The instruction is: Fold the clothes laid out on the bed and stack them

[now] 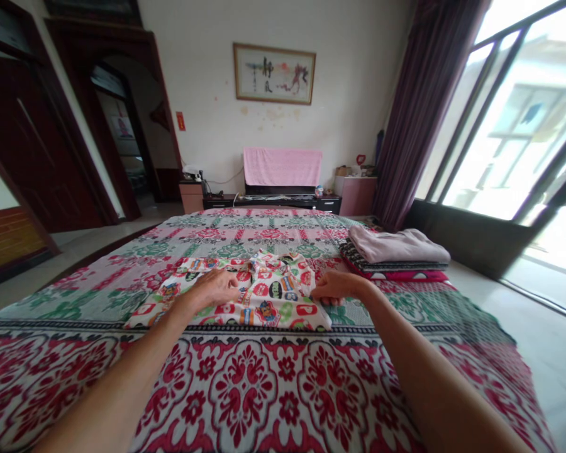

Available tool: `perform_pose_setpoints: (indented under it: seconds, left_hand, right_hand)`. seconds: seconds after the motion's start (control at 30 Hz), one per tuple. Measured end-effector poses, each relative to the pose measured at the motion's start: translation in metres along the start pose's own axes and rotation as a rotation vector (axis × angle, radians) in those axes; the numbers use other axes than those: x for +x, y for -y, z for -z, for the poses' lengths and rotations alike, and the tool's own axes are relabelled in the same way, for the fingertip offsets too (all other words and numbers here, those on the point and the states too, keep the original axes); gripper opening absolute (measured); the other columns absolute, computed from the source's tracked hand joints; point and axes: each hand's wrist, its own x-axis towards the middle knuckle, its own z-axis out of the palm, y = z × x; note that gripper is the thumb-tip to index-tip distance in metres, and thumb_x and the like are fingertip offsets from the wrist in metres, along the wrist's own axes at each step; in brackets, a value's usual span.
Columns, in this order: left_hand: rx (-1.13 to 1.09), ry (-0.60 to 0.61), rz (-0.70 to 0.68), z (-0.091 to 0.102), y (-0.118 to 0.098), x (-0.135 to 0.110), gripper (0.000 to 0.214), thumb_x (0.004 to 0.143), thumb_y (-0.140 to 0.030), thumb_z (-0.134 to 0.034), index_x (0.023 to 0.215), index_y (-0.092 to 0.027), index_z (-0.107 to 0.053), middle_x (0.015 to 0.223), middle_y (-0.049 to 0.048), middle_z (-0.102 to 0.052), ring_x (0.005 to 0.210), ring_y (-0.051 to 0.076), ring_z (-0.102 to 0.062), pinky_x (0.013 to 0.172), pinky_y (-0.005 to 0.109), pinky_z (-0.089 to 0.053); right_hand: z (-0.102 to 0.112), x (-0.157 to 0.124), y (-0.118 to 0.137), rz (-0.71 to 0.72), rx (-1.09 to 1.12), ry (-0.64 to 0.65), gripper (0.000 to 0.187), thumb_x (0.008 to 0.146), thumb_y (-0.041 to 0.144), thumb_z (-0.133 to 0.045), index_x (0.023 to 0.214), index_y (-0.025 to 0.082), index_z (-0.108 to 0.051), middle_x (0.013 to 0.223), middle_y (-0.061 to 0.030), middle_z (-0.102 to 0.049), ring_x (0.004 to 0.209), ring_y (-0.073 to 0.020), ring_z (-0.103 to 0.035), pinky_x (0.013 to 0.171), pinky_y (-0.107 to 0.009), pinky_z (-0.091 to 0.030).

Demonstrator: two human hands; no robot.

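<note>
A white shirt [264, 302] with a colourful cartoon print lies spread out on the bed, its collar on the far side. My left hand [216, 287] rests on its left-middle part, fingers closed in a pinch on the cloth. At the shirt's right edge, my right hand [336, 287] has its fingers curled around the fabric. Both hands hide the bits of cloth beneath them. Part of the shirt's left portion lies flat beyond my left forearm.
Under the shirt is a red, white and green patterned bedspread [245, 390]. To the right sits a stack of folded clothes [399, 251], light pink on top. Beyond the bed stand a low black cabinet [283, 201] and a pink cloth [283, 166] draped over something.
</note>
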Motion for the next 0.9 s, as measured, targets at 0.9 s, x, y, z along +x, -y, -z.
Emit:
perform_pose_setpoints:
  seconds: [0.9]
  left_hand:
    - [0.111, 0.075, -0.411, -0.033, -0.027, 0.005, 0.037, 0.073, -0.048, -0.061, 0.097, -0.02, -0.064, 0.105, 0.0066, -0.062, 0.094, 0.022, -0.057, 0.081, 0.028, -0.042]
  right_hand:
    - [0.007, 0.036, -0.017, -0.038, 0.125, -0.489, 0.021, 0.074, 0.027, -0.055, 0.056, 0.016, -0.057, 0.041, 0.0047, -0.047, 0.041, -0.0066, -0.043, 0.042, -0.017, -0.031]
